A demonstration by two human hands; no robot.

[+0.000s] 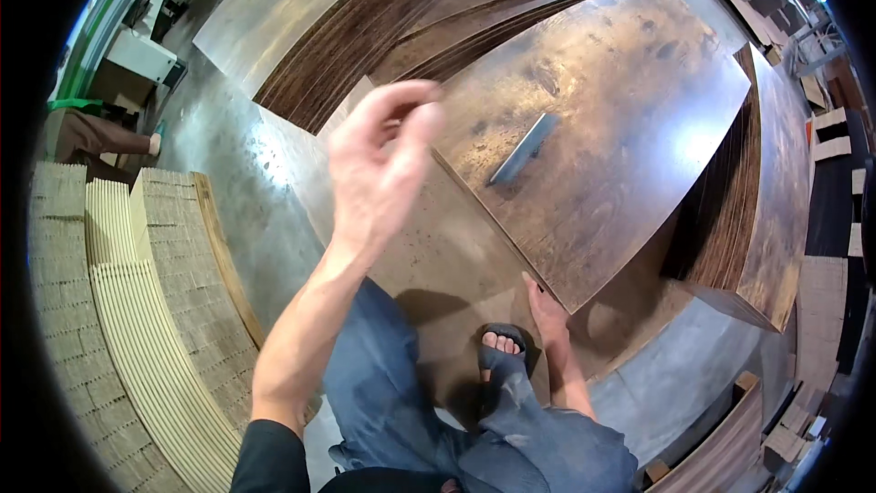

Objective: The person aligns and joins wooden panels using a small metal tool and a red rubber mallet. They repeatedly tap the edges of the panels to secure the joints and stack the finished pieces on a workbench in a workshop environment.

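Observation:
A brown, mottled wood-look panel lies tilted in front of me, its near corner toward my legs. At that corner my right hand grips the panel's edge, with part of its fingers hidden beneath. My left hand is raised over the panel's left edge, slightly blurred. Its fingers curl loosely, a gap shows between them and the thumb, and nothing is seen in it. A narrow, flat grey-blue strip, perhaps a scraper blade, rests on the panel's left half, apart from both hands.
Stacks of brown panels stand at the far left and at the right. Ribbed, pale strips are piled on my left. My sandalled foot is close to the panel's near corner. Another person's leg shows at the far left.

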